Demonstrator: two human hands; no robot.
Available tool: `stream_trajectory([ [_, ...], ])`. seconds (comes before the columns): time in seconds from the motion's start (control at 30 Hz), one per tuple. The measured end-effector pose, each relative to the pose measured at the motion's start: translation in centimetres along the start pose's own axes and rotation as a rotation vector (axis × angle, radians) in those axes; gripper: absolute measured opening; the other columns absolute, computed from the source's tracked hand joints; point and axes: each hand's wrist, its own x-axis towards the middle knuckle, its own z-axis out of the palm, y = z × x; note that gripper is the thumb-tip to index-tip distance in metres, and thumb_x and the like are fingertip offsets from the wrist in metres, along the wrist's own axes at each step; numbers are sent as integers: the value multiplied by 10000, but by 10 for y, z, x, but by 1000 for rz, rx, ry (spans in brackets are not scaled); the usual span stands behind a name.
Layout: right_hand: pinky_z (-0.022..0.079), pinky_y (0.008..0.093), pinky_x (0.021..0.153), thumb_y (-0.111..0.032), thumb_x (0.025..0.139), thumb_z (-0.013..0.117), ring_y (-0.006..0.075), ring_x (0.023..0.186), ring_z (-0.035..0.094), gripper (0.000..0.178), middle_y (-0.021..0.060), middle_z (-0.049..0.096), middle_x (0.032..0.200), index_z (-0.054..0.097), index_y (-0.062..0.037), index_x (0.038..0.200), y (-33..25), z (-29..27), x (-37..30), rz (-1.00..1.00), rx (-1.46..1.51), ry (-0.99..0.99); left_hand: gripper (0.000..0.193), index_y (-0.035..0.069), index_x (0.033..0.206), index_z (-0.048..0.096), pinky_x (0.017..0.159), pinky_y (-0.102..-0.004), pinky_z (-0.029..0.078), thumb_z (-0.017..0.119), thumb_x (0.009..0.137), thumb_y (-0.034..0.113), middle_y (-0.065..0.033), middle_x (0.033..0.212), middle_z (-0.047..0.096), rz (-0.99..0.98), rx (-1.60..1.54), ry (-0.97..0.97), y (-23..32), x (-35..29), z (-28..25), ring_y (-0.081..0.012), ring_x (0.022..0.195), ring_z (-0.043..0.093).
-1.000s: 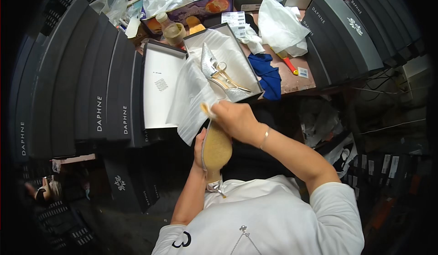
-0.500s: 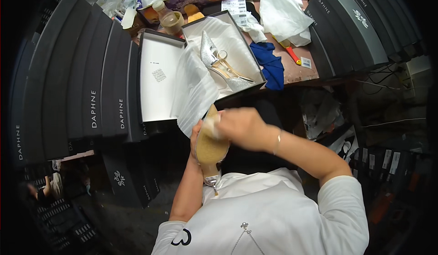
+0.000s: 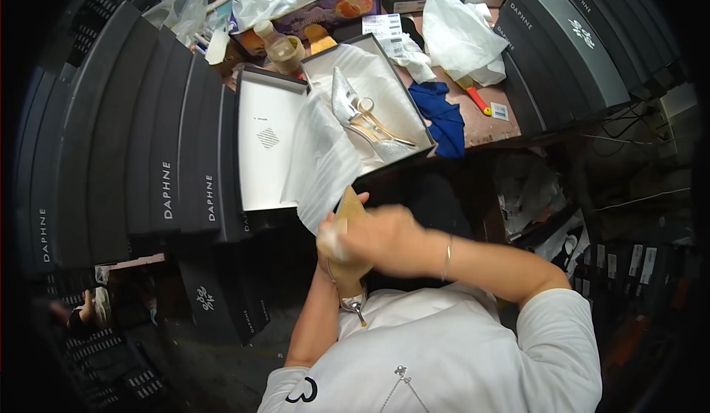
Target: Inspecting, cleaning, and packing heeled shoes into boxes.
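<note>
A pointed high-heeled shoe (image 3: 350, 276) is held in front of my chest, its tan sole turned up toward me, toe away and thin heel near my shirt. My left hand (image 3: 323, 229) grips it from beneath and along its left side, largely hidden by it. Blurred by motion, my right hand (image 3: 392, 239) presses a white wad (image 3: 334, 243), cloth or tissue, against the sole. Beyond, a silver glittery high-heeled shoe (image 3: 346, 101) with tan straps lies in an open shoebox (image 3: 420, 151) lined with white paper (image 3: 319, 165).
Left of the shoebox lies its white-lined lid (image 3: 268, 176). Stacks of dark shoeboxes (image 3: 159, 147) (image 3: 566, 58) flank the table. Behind stand a clear bottle (image 3: 279, 47) and a purple carton (image 3: 318, 14). A blue cloth (image 3: 441, 117) and a red-handled tool (image 3: 479, 101) lie at right.
My right hand has rubbed the white wad down and leftward over the sole, from near the toe to its middle. The whole view has shifted slightly.
</note>
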Motion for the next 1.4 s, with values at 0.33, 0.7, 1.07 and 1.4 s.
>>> stream_trajectory([
  [0.33,505,356,470,-139,752,618,265,602,637,135,109,578,667,582,-64,858,0,9,-10,4,139,-19,662,22,1417,336,776,-389,542,324,963,504,-162,1018,615,-54,54,-127,5,12,-18,-247,878,637],
  [0.7,512,358,491,-123,735,618,247,605,636,71,63,585,703,579,-109,793,-4,2,-19,-25,96,-203,655,4,1373,395,733,-379,543,332,962,510,-180,958,626,-9,103,13,8,8,-14,-272,831,641],
  [1.07,349,159,431,-319,972,551,36,528,445,204,-20,505,720,521,-116,972,120,-33,2,780,1862,382,629,9,1358,407,584,-341,529,359,962,494,-152,828,597,432,271,66,110,29,105,-237,680,601],
  [1.4,429,207,454,-253,940,573,85,561,564,238,23,598,746,591,-29,1018,163,1,42,921,1076,3,546,-25,1309,484,963,-437,405,558,916,347,-240,1182,542,892,1836,818,172,150,2,-380,1103,522],
])
